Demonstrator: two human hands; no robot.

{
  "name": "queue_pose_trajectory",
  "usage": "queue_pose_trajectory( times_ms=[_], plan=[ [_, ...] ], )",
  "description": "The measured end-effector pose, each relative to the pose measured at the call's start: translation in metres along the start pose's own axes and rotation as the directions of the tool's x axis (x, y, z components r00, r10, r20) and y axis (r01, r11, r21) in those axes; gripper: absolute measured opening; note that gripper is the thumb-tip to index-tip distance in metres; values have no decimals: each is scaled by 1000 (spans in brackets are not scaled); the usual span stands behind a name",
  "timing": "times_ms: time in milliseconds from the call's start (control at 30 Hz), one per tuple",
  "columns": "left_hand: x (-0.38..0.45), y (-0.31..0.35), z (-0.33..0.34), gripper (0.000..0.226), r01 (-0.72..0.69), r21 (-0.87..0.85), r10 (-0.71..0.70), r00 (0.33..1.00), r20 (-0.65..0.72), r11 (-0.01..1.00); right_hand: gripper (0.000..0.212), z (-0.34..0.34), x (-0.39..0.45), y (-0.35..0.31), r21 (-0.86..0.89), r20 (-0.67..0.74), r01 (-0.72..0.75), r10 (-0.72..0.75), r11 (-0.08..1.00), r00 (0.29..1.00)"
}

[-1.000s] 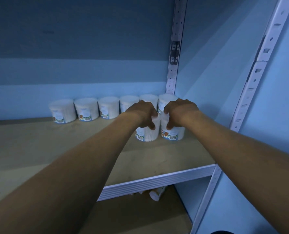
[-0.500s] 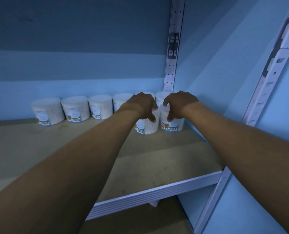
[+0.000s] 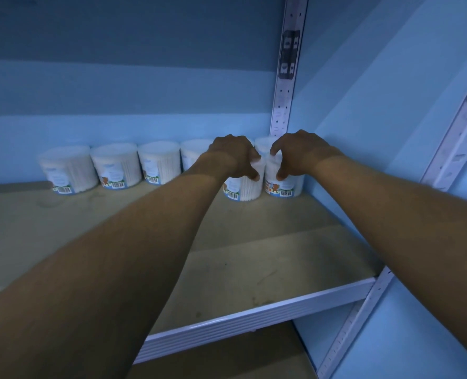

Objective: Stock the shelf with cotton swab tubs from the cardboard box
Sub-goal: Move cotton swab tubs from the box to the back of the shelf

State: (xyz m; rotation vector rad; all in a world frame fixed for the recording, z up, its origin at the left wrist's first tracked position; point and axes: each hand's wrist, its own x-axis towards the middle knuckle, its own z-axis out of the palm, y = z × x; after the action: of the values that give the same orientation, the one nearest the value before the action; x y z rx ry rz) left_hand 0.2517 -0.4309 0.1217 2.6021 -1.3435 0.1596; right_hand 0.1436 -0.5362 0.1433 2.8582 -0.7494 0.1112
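1. We grasp two cotton swab tubs from above: the left hand (image 3: 235, 157) curls on the left tub (image 3: 244, 188), the right hand (image 3: 299, 154) on the right tub (image 3: 283, 187); white, barcode labels.
2. Our grips hide both lids.
3. Behind the grips runs the back row (image 3: 117, 166); nearer us, bare shelf (image 3: 254, 258).

The tub (image 3: 283, 184) under the right hand (image 3: 299, 154) bears a label with the letters "TTON" in orange, the word's start hidden, beside a cartoon bear and a barcode. Labels on the tub (image 3: 243, 188) under the left hand (image 3: 233, 157) and on the tubs to its left show barcodes only; their print is too blurred to read.
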Motion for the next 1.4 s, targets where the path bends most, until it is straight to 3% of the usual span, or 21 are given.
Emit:
queue_pose_trajectory(
  times_ms=[500, 667, 733, 1033, 1400],
  plan=[
    [-6, 0, 2, 60, -16, 39, 16, 1000, -1, 999, 58, 7, 8, 3, 43, 35, -16, 14, 999, 999],
    [-28, 0, 8, 70, -33, -36, 34, 999, 28, 999, 94, 13, 0, 6, 180, 106, -47, 28, 983, 994],
    [-40, -4, 10, 72, -30, -88, 32, 999, 14, 996, 98, 12, -4, 6, 205, 84, -46, 29, 978, 996],
    [-105, -12, -14, 79, 53, -78, -45, 994, 99, 996, 85, -10, -56, -9, 248, 124, -50, 20, 967, 992],
    [-226, -27, -31, 82, 101, -8, -100, 991, 86, 995, 92, 3, -150, -69, 401, 120, 16, -70, 916, 990]
  ],
)
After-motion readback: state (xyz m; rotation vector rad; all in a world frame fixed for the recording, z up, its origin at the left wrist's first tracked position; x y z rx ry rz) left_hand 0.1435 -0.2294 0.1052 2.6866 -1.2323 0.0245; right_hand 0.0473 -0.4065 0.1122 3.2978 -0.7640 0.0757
